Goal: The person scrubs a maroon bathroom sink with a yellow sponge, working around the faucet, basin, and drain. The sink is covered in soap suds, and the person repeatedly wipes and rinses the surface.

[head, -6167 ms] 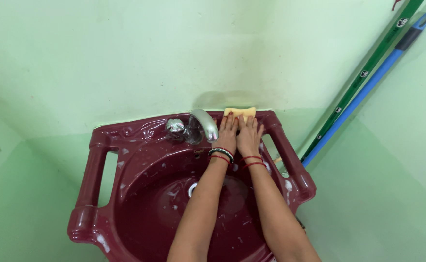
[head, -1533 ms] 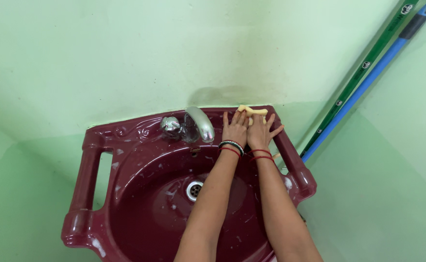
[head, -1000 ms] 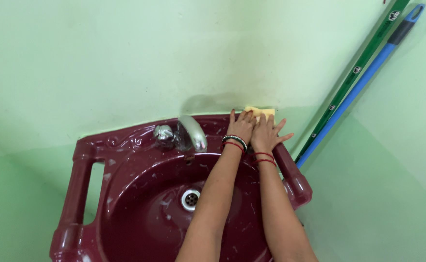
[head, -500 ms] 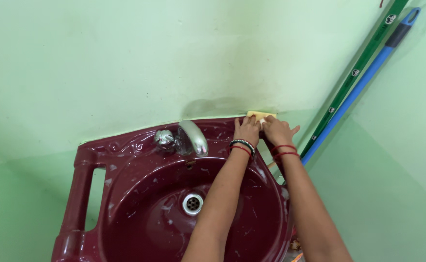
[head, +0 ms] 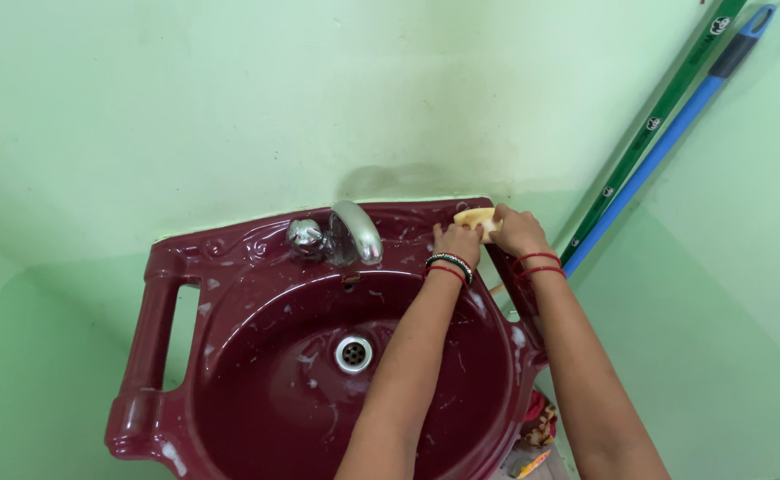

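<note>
Nearest the camera, two bare forearms reach up from about 6 o'clock across a glossy maroon sink (head: pixel 230 356), a moulded oval bowl flecked with white suds, with a round metal drain (head: pixel 353 353) at its centre. At 9 o'clock the rim carries a slotted handle. Farther up, the left hand (head: pixel 457 242), with beaded and red thread bracelets at the wrist, is curled with its fingertips on the near edge of a yellow sponge (head: pixel 476 219). The right hand (head: pixel 519 233), ringed by red threads, has its grip closed over the sponge's right end. The soft, blocky sponge lies on the sink's back rim at about 1 o'clock, just against the wall. At 12 o'clock a curved chrome tap (head: pixel 355 232) stands beside a round knob (head: pixel 304 234). Beyond, the smooth pale green wall (head: pixel 230 107) rises, and at 2 o'clock a green pole (head: pixel 665 107) and a blue pole (head: pixel 674 120) lean against it.
</note>
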